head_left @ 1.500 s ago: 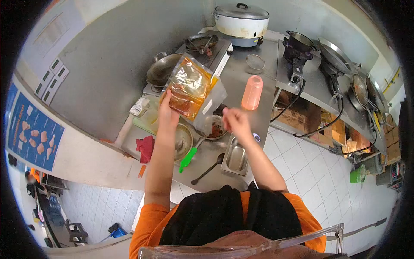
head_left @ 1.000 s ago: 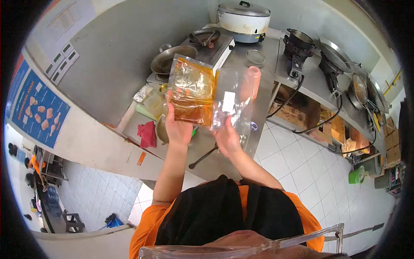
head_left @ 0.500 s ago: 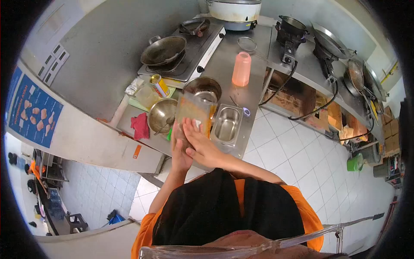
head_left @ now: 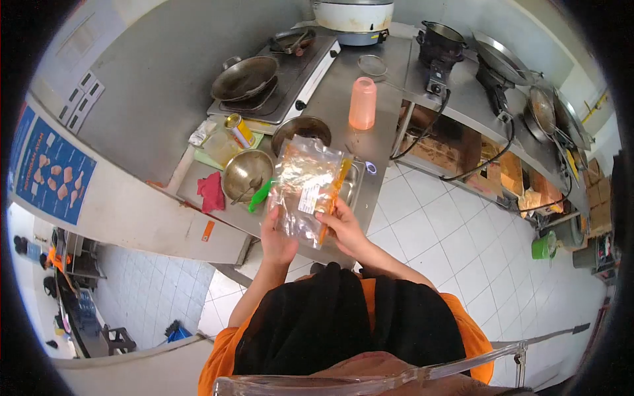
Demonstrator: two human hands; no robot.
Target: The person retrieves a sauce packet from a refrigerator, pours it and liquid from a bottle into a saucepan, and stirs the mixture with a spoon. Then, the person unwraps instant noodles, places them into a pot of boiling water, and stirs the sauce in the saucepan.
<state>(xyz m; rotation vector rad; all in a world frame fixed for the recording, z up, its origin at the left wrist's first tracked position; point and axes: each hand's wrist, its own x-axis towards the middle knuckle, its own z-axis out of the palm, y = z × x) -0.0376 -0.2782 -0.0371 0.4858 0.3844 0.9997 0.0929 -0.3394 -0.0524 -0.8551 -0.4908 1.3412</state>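
Observation:
A clear plastic bag (head_left: 300, 178) with a white label and orange residue along its right side is held up in front of me. My left hand (head_left: 277, 241) grips its lower left edge, the fingers partly hidden behind it. At the lower right, my right hand (head_left: 342, 224) pinches the bag with the thumb in front. Behind the bag are a dark pot (head_left: 300, 129), a metal bowl (head_left: 244, 173) with a spoon in it, and a steel rectangular pan (head_left: 353, 183) that the bag partly covers. A bright green object (head_left: 259, 196) shows beside the bag's left edge.
A pink plastic tumbler (head_left: 362, 103) stands on the steel counter, near a small strainer (head_left: 372, 65). A wok (head_left: 246, 78) sits on the stove at the left. A yellow can (head_left: 239, 130) and a red cloth (head_left: 211, 193) lie around the bowl.
My right hand has gone from lying flat across the bag to pinching its lower right edge. The bag now faces me more, with its label visible.

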